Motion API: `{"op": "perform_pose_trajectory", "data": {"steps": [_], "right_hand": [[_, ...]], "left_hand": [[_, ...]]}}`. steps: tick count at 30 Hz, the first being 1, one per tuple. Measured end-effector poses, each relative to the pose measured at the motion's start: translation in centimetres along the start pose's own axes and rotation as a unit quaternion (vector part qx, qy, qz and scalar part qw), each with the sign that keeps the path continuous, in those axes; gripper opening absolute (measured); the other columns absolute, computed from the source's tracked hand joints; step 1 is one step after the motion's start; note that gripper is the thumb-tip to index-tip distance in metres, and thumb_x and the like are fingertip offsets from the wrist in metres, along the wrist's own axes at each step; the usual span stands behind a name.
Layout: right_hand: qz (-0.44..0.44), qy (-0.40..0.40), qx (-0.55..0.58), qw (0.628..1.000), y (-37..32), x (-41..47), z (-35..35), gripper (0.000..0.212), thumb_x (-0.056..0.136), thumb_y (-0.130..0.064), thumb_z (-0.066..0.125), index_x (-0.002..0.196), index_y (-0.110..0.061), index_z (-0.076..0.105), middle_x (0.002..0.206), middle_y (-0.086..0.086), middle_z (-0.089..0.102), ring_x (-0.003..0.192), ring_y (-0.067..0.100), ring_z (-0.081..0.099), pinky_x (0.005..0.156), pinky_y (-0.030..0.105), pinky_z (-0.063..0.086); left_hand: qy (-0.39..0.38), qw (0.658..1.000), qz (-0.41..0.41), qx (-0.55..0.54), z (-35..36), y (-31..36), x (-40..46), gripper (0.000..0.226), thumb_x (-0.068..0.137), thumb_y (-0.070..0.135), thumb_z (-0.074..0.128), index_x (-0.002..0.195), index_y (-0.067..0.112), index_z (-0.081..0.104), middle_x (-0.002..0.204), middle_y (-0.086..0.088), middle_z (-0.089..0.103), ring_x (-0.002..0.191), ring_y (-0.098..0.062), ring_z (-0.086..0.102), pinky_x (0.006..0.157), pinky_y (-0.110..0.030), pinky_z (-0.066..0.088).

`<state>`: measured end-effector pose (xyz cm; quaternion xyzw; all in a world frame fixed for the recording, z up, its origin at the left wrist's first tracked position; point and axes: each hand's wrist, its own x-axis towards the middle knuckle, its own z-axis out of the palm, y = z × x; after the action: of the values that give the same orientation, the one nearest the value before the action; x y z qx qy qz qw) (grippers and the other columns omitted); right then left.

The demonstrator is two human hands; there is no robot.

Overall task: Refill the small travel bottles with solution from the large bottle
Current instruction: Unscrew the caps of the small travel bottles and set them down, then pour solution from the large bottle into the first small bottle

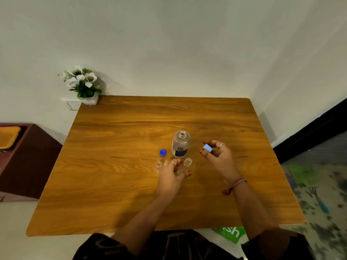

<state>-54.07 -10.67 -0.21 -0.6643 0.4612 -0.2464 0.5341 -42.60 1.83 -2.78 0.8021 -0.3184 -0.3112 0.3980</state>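
Note:
The large clear bottle [180,143] with a dark blue label stands uncapped at the middle of the wooden table [131,194]. Small clear travel bottles stand in front of it: one with a blue cap [163,153], an open one [158,165] at the left, another open one [188,162] at the right. My left hand [171,177] grips a further small bottle between them, mostly hidden by the fingers. My right hand [217,155] is raised to the right of the large bottle and pinches a light blue cap [207,147].
A white pot of white flowers [82,85] stands at the table's far left corner by the wall. A dark red cabinet [24,156] is to the left. A green bag [230,233] lies on the floor under the near edge.

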Motion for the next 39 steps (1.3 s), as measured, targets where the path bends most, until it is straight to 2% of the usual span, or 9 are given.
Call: {"op": "perform_pose_trajectory", "data": {"steps": [4,9,13,17,20,28,32,36,39], "right_hand": [[0.047,0.012,-0.030,0.998,4.5,0.3,0.6,0.032,0.077,-0.019,0.076,0.107,-0.019,0.064,0.105,0.001,0.066,0.097,0.013,0.061,0.075,0.018,0.047],[0.097,-0.032,-0.061,0.993,7.9,1.0,1.0,0.032,0.080,-0.018,0.073,0.110,-0.015,0.061,0.103,0.001,0.066,0.094,0.014,0.063,0.074,0.019,0.051],[0.063,-0.048,-0.136,0.988,9.2,1.5,1.1,0.038,0.082,-0.015,0.070,0.119,-0.015,0.059,0.111,0.001,0.065,0.102,0.014,0.062,0.091,0.027,0.051],[0.036,-0.076,-0.233,0.969,9.9,1.8,1.5,0.042,0.085,-0.019,0.066,0.125,-0.011,0.057,0.123,0.003,0.060,0.116,0.017,0.056,0.097,0.021,0.042],[0.037,-0.092,-0.263,0.960,10.4,2.0,1.8,0.043,0.085,-0.022,0.065,0.126,-0.014,0.055,0.127,0.002,0.057,0.120,0.017,0.051,0.103,0.030,0.042],[0.029,-0.153,-0.258,0.954,10.4,2.9,1.3,0.057,0.079,-0.022,0.072,0.131,-0.020,0.047,0.132,-0.003,0.051,0.123,0.013,0.048,0.103,0.032,0.044],[0.029,-0.256,-0.248,0.934,9.3,3.7,-0.6,0.073,0.076,-0.031,0.076,0.138,-0.021,0.039,0.138,-0.004,0.044,0.121,0.009,0.046,0.103,0.027,0.042],[0.031,-0.280,-0.180,0.942,6.3,4.3,-2.6,0.074,0.074,-0.043,0.073,0.137,-0.023,0.040,0.128,-0.009,0.050,0.112,0.011,0.054,0.089,0.025,0.050],[0.009,-0.228,-0.089,0.970,4.2,5.1,-2.9,0.062,0.073,-0.047,0.069,0.127,-0.027,0.047,0.117,-0.008,0.059,0.107,0.010,0.059,0.086,0.025,0.051]], "left_hand": [[0.006,0.999,-0.035,0.016,2.9,-1.4,0.9,0.040,0.083,0.020,0.070,0.121,0.021,0.058,0.116,0.003,0.063,0.098,-0.006,0.059,0.078,-0.016,0.045],[0.006,0.996,-0.061,0.060,5.3,-2.7,2.1,0.045,0.086,0.019,0.067,0.128,0.016,0.053,0.120,0.001,0.062,0.111,-0.014,0.057,0.092,-0.025,0.047],[0.021,0.994,-0.060,0.086,6.3,-2.9,3.2,0.048,0.086,0.019,0.067,0.131,0.015,0.049,0.127,0.000,0.057,0.120,-0.016,0.053,0.100,-0.030,0.045],[0.031,0.992,-0.077,0.098,6.8,-2.9,3.7,0.050,0.087,0.021,0.066,0.133,0.013,0.046,0.130,-0.002,0.056,0.123,-0.017,0.051,0.099,-0.025,0.041],[0.027,0.988,-0.085,0.122,7.0,-2.9,3.7,0.053,0.088,0.024,0.064,0.136,0.013,0.043,0.136,-0.002,0.053,0.127,-0.017,0.048,0.102,-0.027,0.040],[0.008,0.984,-0.061,0.170,6.8,-2.9,3.9,0.057,0.088,0.027,0.064,0.139,0.017,0.040,0.145,0.002,0.041,0.131,-0.015,0.043,0.103,-0.027,0.040],[-0.013,0.982,-0.029,0.187,5.7,-2.5,3.5,0.063,0.089,0.022,0.061,0.145,0.020,0.031,0.150,0.003,0.034,0.134,-0.016,0.040,0.103,-0.027,0.040],[-0.017,0.981,0.051,0.189,3.2,-1.9,1.4,0.062,0.091,0.018,0.058,0.146,0.022,0.030,0.144,0.007,0.037,0.126,-0.007,0.045,0.100,-0.023,0.041],[0.010,0.988,0.117,0.102,0.9,-2.9,-1.2,0.049,0.086,0.020,0.067,0.131,0.028,0.048,0.108,0.017,0.050,0.089,0.007,0.052,0.077,-0.008,0.044]]}}
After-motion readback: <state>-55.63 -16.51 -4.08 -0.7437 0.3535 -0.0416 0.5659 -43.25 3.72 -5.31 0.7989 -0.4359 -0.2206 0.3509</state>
